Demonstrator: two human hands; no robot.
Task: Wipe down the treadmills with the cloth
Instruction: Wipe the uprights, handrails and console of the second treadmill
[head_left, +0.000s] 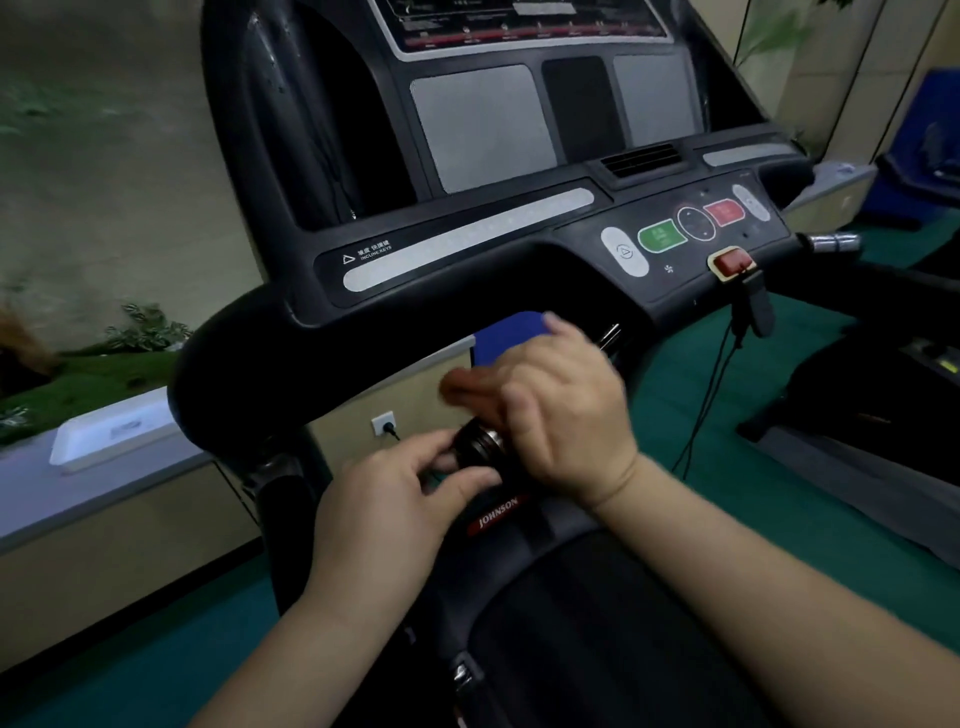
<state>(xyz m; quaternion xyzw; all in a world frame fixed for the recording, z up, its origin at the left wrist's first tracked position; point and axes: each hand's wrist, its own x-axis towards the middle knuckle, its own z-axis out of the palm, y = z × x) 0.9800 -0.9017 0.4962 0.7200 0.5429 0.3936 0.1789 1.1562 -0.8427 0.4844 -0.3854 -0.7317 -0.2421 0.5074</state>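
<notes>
A black treadmill console (467, 244) with grey panels and green and red buttons fills the view ahead of me. Below it, a short black and metal handlebar grip (480, 441) sticks out towards me. My left hand (384, 499) pinches the end of this grip between thumb and fingers. My right hand (561, 410) arches over the grip from the right, fingers curled around a blurred reddish-brown cloth (460, 387). The treadmill belt lies dark under my forearms.
A red safety key (731, 262) with a dangling cord (711, 374) hangs at the console's right. A second treadmill (883, 395) stands on the green floor to the right. A wall socket (383, 423) and a ledge with a white tray (109, 431) lie to the left.
</notes>
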